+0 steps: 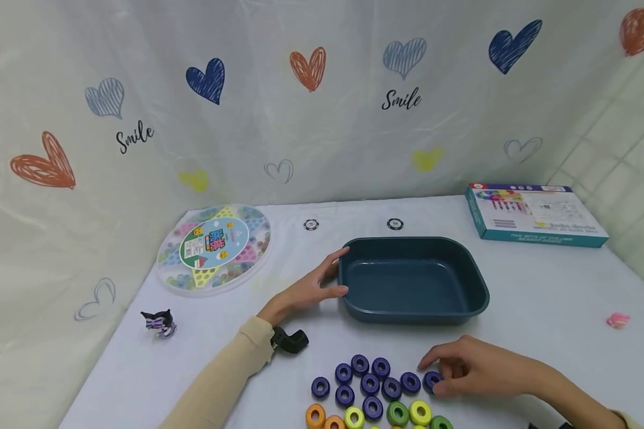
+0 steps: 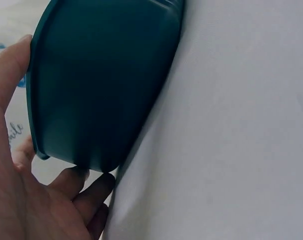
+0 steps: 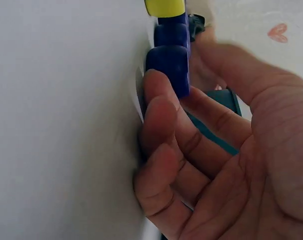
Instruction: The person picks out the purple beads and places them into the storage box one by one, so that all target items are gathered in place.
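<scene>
My left hand (image 1: 315, 287) holds the left end of a dark teal plastic basin (image 1: 408, 314), with thumb and fingers spread round the wall and rim. In the left wrist view the thumb is at the rim and the curled fingers (image 2: 94, 192) lie along the basin's side. My right hand (image 1: 483, 368) hovers low over the table with bent fingers, a fingertip at a purple ring bead (image 1: 432, 381); in the right wrist view the thumb stands apart from that bead (image 3: 169, 65). Several more purple ring beads (image 1: 370, 384) lie to its left.
Orange (image 1: 315, 415), yellow (image 1: 420, 412) and green ring beads (image 1: 398, 413) lie at the front edge. A round bead case (image 1: 214, 250), a small black-and-purple figurine (image 1: 161, 323), two chips (image 1: 311, 224), a flat game box (image 1: 536, 215) and a pink trinket (image 1: 618, 320) lie round about.
</scene>
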Motion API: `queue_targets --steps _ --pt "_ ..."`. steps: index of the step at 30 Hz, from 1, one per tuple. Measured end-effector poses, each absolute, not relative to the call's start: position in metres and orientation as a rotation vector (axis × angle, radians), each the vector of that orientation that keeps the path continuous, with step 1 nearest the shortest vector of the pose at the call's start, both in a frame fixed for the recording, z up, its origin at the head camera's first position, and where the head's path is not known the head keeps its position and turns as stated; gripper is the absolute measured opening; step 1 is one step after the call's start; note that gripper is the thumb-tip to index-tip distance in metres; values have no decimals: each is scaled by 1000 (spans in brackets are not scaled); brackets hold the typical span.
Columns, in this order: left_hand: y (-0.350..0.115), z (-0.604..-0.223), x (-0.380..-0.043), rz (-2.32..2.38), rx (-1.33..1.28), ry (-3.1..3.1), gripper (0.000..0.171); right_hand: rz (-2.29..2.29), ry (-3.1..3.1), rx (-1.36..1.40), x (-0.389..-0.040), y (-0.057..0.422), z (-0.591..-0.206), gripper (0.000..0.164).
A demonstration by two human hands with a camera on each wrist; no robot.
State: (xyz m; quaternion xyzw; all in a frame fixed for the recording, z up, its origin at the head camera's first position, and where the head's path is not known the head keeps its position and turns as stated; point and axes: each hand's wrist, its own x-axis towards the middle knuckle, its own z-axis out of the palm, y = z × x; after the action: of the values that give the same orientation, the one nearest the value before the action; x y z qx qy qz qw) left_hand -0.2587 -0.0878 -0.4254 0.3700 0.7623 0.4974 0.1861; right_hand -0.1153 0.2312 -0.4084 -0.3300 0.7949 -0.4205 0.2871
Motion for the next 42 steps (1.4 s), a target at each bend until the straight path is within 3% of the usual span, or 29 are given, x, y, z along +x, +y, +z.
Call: queue_targets --steps 8,15,23,33,42 --pt "-88 -439 -268 1410 1013 2173 80 -1072 2176 -850 -114 240 -400 26" --pt "-89 -436 -268 1398 992 2196 81 -1081 2234 -825 -128 256 -360 30" --pt "-91 -438 -268 1397 1012 2202 80 -960 2441 -745 -178 253 -333 37" --pt "-88 -443 -269 1401 1008 2208 84 -748 2489 -757 -252 215 -341 37" --pt "-89 -441 -268 1376 981 2225 81 -549 2436 -777 -287 176 -361 32"
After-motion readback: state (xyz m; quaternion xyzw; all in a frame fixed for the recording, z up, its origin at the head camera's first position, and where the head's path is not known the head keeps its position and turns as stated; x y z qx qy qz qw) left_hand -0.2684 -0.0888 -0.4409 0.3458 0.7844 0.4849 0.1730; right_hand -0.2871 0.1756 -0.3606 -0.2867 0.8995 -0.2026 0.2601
